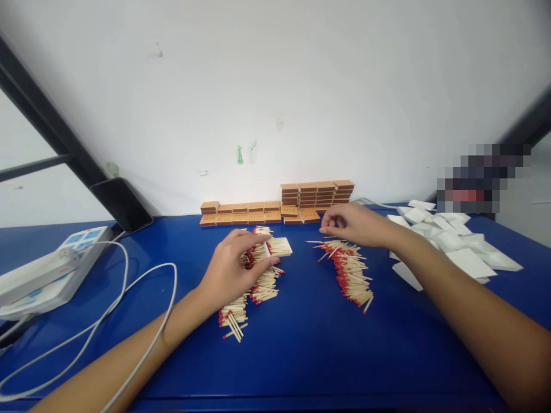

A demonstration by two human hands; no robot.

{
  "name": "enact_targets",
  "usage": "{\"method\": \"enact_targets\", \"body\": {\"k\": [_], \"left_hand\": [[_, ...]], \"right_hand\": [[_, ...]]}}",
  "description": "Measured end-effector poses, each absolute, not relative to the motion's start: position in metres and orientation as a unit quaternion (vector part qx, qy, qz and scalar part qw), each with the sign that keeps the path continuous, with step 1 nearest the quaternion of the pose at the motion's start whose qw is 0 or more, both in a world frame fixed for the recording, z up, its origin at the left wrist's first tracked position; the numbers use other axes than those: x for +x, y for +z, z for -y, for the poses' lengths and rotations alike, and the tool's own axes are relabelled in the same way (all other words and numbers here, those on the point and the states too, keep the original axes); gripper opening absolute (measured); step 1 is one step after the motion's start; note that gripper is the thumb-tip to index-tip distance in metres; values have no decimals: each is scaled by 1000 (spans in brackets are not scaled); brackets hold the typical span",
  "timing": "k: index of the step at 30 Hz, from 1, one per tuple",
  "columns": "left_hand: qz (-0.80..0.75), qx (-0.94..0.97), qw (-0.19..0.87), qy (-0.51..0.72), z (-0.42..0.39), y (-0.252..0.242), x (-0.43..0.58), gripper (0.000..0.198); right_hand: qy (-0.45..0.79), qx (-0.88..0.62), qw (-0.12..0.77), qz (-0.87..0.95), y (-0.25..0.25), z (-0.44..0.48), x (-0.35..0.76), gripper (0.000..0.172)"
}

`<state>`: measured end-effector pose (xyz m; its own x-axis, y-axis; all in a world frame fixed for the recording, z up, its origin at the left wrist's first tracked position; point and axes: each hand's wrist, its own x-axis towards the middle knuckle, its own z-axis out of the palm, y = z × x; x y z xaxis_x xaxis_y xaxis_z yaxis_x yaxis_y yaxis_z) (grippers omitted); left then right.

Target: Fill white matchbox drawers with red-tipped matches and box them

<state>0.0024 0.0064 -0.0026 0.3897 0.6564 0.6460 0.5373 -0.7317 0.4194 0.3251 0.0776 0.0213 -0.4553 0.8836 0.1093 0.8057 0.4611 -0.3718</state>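
My left hand grips a small white matchbox tray between thumb and fingers, with matches lying in it. Beneath and around that hand are heaps of red-tipped matches. My right hand hovers at the back end of another match pile, its fingers curled together; whether anything small is between them I cannot make out. Behind both hands, closed orange-brown matchboxes are stacked along the wall, higher on the right and in low rows on the left.
White folded trays lie in a loose heap at the right, beside my right forearm. On the left are a power strip, a dark phone leaning upright, and a white cable looping across my left forearm.
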Motion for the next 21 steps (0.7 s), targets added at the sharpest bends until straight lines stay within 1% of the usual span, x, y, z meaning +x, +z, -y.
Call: {"method": "enact_targets", "body": {"k": [2,5,9,14,16,21], "left_hand": [[-357,832,68,418,-7,-3,2,38],[-358,833,66,416,-7,-3,2,37],[-355,835,64,416,-7,-5,2,37],[-353,840,67,407,-8,-6,1,38],[-355,840,68,405,-8,-5,1,38],[-354,840,62,406,-8,-5,1,36]], "right_hand": [[158,-486,126,850,16,-79,322,21],[144,-482,119,856,11,-81,322,16],[153,-526,89,832,11,-88,340,17],[187,-550,41,813,8,-93,350,10],[190,-543,50,817,6,-91,344,11],[184,-524,105,825,1,-83,319,12]]}}
